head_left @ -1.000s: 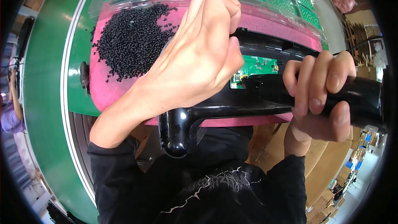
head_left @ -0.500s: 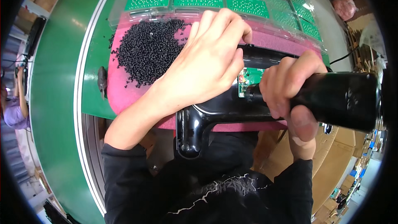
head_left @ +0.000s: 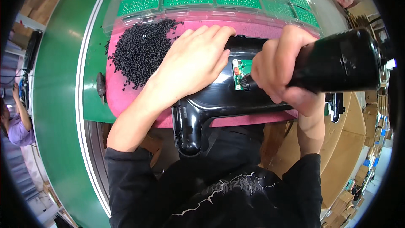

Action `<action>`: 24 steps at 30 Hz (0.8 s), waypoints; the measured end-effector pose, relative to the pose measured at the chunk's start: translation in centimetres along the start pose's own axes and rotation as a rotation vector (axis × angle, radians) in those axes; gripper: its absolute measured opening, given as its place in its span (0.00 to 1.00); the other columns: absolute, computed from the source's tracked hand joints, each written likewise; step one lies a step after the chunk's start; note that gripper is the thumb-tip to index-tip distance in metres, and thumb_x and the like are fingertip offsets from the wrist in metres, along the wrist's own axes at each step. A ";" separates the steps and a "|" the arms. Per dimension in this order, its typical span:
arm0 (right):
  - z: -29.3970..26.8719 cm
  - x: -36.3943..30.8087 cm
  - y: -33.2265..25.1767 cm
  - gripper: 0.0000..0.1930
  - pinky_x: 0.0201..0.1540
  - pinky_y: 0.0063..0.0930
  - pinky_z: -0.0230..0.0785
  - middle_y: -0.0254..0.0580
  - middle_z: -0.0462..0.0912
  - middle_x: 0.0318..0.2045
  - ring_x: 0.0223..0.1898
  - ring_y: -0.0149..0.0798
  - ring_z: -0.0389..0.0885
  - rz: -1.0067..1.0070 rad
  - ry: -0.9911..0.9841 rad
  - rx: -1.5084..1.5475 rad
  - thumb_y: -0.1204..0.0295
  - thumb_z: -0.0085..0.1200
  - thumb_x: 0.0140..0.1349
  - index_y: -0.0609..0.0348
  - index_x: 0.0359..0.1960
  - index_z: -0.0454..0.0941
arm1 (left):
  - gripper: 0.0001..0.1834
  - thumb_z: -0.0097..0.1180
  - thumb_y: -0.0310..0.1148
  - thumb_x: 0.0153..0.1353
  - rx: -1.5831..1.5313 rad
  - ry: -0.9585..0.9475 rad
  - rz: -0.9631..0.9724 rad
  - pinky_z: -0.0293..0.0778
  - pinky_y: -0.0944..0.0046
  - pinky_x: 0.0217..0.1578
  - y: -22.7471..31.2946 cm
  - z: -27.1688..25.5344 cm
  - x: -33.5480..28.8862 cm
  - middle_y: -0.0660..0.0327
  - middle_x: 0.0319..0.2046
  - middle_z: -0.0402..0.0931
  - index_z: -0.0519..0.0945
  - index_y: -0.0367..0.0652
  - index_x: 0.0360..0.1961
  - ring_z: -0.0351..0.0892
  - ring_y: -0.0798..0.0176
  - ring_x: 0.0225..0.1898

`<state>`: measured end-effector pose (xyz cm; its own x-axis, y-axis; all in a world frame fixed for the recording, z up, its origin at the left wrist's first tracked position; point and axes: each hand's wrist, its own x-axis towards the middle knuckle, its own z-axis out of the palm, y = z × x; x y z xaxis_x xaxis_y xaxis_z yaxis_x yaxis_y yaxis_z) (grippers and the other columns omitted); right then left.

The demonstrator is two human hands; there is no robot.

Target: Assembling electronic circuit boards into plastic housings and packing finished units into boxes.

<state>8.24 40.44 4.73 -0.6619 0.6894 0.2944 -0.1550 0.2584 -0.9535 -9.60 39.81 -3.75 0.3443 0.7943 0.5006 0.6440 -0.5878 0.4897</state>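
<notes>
Head view: housing (perhaps overhanging) mat.

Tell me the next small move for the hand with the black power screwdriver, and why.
Probably keep the right hand steady and press the black power screwdriver straight down: its tip already sits at the small green circuit board inside the glossy black plastic housing, and the left hand lies flat on that housing, bracing it against the pink foam mat.
</notes>
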 end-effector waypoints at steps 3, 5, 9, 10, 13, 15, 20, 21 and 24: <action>-0.5 0.2 -0.5 0.19 0.20 0.17 0.54 0.27 0.67 0.16 0.15 0.23 0.64 0.081 -0.098 -0.144 0.65 0.69 0.48 0.55 0.29 0.67 | 0.17 0.54 0.30 0.56 0.030 0.064 0.052 0.71 0.54 0.42 -0.2 0.3 0.0 0.52 0.38 0.76 0.71 0.35 0.46 0.76 0.51 0.43; -0.3 0.2 -1.1 0.19 0.20 0.17 0.54 0.27 0.67 0.16 0.15 0.24 0.64 0.090 -0.096 -0.192 0.64 0.69 0.49 0.55 0.28 0.67 | 0.17 0.54 0.30 0.56 0.027 0.073 0.066 0.71 0.54 0.43 -0.2 0.3 -0.1 0.52 0.38 0.76 0.71 0.35 0.46 0.76 0.51 0.43; 0.6 -0.2 -1.6 0.19 0.23 0.19 0.56 0.26 0.67 0.17 0.16 0.24 0.64 0.108 -0.039 -0.286 0.60 0.65 0.50 0.54 0.29 0.66 | 0.16 0.53 0.31 0.58 -0.014 0.012 0.008 0.70 0.52 0.45 -0.2 0.0 -0.4 0.51 0.40 0.75 0.71 0.37 0.47 0.74 0.48 0.45; 0.6 -0.3 -1.5 0.19 0.26 0.20 0.58 0.26 0.67 0.18 0.17 0.24 0.65 0.105 0.047 -0.218 0.58 0.64 0.51 0.54 0.31 0.66 | 0.17 0.52 0.33 0.60 -0.026 -0.033 -0.017 0.69 0.51 0.47 -0.1 -0.2 -0.3 0.50 0.43 0.74 0.72 0.39 0.48 0.73 0.46 0.47; -0.1 -0.3 -2.3 0.16 0.41 0.26 0.65 0.30 0.68 0.27 0.26 0.27 0.68 0.198 0.298 -0.029 0.61 0.56 0.59 0.57 0.42 0.69 | 0.14 0.52 0.33 0.60 -0.042 -0.097 -0.017 0.71 0.51 0.43 -0.2 -0.5 -0.2 0.51 0.38 0.75 0.73 0.38 0.45 0.75 0.46 0.43; -1.0 0.6 -3.2 0.15 0.47 0.34 0.69 0.34 0.72 0.30 0.33 0.31 0.73 0.259 0.610 0.375 0.66 0.53 0.63 0.62 0.46 0.68 | 0.13 0.52 0.33 0.60 -0.057 -0.131 -0.008 0.72 0.51 0.41 -0.1 -0.6 -0.1 0.51 0.36 0.74 0.73 0.38 0.44 0.75 0.45 0.41; -4.3 -1.4 -3.3 0.10 0.55 0.48 0.69 0.47 0.75 0.44 0.49 0.42 0.72 0.150 0.705 0.488 0.70 0.52 0.63 0.63 0.40 0.70 | 0.12 0.53 0.33 0.60 -0.060 -0.278 -0.019 0.73 0.50 0.39 0.4 -0.5 -0.5 0.49 0.34 0.74 0.73 0.37 0.41 0.76 0.44 0.39; -3.3 -2.2 -3.7 0.09 0.55 0.50 0.69 0.49 0.74 0.46 0.49 0.43 0.72 0.135 0.835 0.472 0.69 0.48 0.65 0.63 0.39 0.70 | 0.12 0.53 0.33 0.60 -0.056 -0.283 0.000 0.73 0.50 0.39 0.5 -0.5 -0.6 0.49 0.34 0.74 0.73 0.37 0.41 0.76 0.44 0.39; -1.4 -7.0 -3.4 0.22 0.48 0.45 0.72 0.55 0.76 0.43 0.45 0.45 0.75 -0.051 0.985 0.216 0.62 0.29 0.72 0.59 0.24 0.70 | 0.13 0.54 0.33 0.59 -0.047 -0.269 0.015 0.72 0.49 0.39 0.8 -0.6 -0.7 0.48 0.35 0.74 0.73 0.37 0.42 0.75 0.42 0.40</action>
<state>14.47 35.67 6.02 0.2343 0.9582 0.1643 -0.3606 0.2427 -0.9006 -9.76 38.73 -3.23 0.5268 0.7941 0.3032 0.6072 -0.6012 0.5196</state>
